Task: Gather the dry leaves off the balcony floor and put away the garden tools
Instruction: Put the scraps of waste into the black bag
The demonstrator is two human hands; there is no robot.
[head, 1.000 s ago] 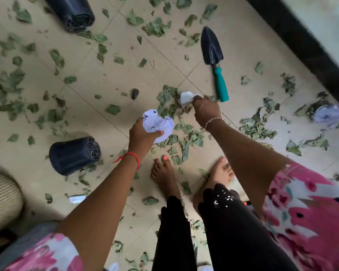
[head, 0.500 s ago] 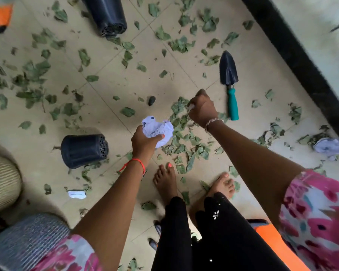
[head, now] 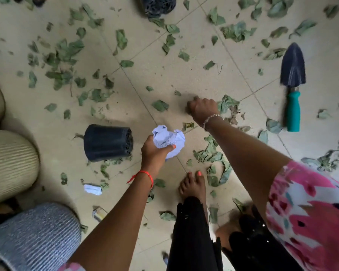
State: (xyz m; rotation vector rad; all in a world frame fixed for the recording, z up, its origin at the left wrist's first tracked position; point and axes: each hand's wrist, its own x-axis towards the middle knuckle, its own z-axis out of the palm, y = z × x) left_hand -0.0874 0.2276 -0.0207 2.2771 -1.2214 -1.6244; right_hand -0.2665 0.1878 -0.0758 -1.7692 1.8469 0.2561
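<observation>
The left hand (head: 155, 151), just right of the lying pot (head: 108, 142), squeezed a paper ball (head: 168, 138), so it had no room for leaves (head: 160, 105) and the ball might drop. The right hand (head: 203, 111), farther right, was curled tight; I could not tell on what. There were two pots, the other pot (head: 158, 5) far above; one trowel (head: 293, 83) far right; one paper scrap (head: 92, 189) below; leaves all around, too many to count.

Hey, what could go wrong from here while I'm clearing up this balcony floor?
Your foot is bare and the trowel lies loose on the tiles: a step that way could hurt. The black pot lies on its side beside your left hand and may roll if bumped.
</observation>
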